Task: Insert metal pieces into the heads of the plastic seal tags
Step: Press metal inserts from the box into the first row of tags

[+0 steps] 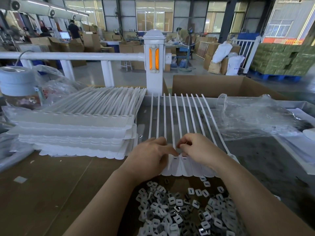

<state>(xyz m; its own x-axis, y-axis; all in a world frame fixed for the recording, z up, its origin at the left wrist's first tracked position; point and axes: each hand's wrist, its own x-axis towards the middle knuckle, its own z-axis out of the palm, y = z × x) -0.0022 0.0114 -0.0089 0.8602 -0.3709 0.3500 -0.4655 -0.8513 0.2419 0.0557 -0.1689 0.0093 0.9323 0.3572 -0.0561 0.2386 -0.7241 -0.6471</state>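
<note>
A strip of white plastic seal tags point(177, 167) lies in front of me, its long tails fanning away and its heads towards me. My left hand point(150, 155) rests on the heads at the strip's left part, fingertips pressing near a slot. My right hand point(197, 147) hovers over the strip's middle with thumb and forefinger pinched together; whatever they pinch is too small to make out. A heap of small metal pieces point(184, 212) with white plastic caps lies close below my wrists.
A tall stack of tag strips point(76, 130) stands at the left. Crumpled clear plastic point(255, 116) lies at the right, an open cardboard box point(221, 84) behind it. A white railing post point(154, 65) rises beyond the table. Tape rolls point(15, 80) sit far left.
</note>
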